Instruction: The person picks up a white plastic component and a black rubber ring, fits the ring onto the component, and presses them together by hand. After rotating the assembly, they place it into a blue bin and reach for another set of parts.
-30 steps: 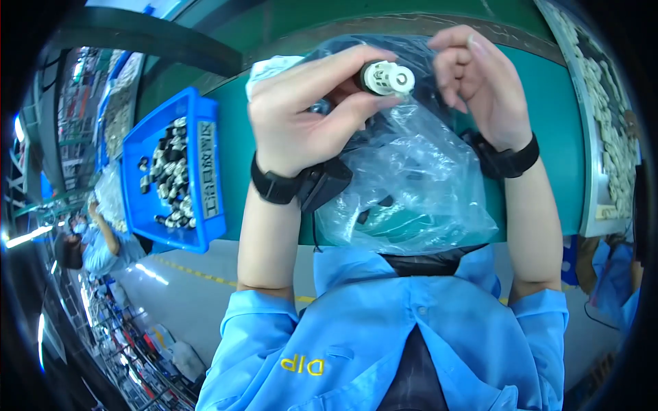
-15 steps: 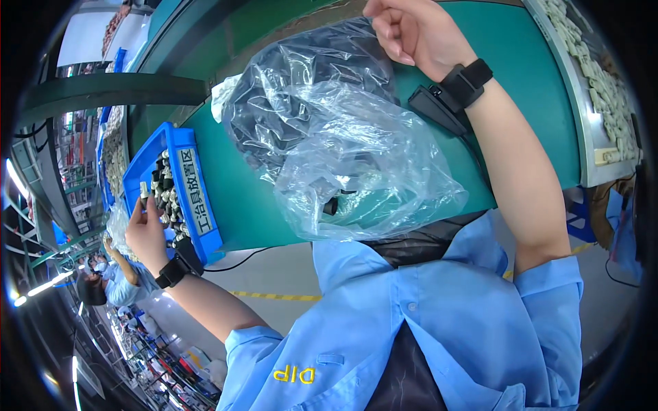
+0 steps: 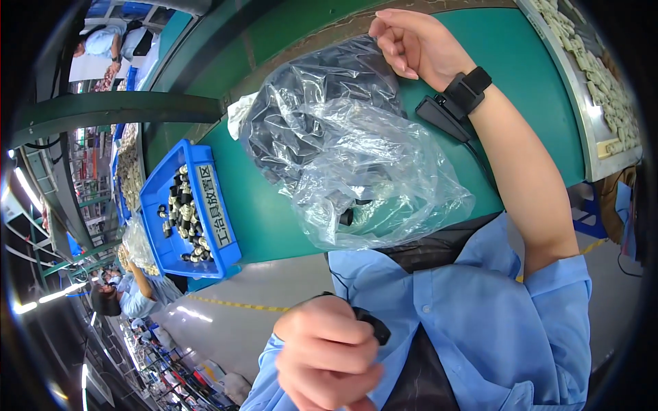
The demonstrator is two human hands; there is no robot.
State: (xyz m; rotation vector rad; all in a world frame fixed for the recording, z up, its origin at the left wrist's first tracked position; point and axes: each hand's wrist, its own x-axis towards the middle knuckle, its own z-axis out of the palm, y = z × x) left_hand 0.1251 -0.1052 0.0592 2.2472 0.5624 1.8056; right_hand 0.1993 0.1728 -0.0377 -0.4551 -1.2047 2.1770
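My left hand point(image 3: 329, 359) is low and close to my chest, its fingers curled into a fist; I see nothing in it. My right hand point(image 3: 411, 44) rests at the far side of the green table point(image 3: 274, 219), fingers loosely curled, touching the top of a crumpled clear plastic bag point(image 3: 384, 171). The bag holds dark parts and lies in the middle of the table. Both wrists wear black straps. A blue bin point(image 3: 154, 198) of small black and white parts point(image 3: 181, 219) sits at the table's left end.
A flat black pad point(image 3: 439, 113) lies under my right wrist. A tray of pale parts point(image 3: 606, 89) runs along the right. A dark rail point(image 3: 116, 109) crosses the upper left. Other people work at the lower left point(image 3: 137, 291) and top left point(image 3: 103, 41).
A second ago both hands held a white round part over the bag. The left hand then went to the blue bin and has now drawn back to my chest. The right hand stayed far.
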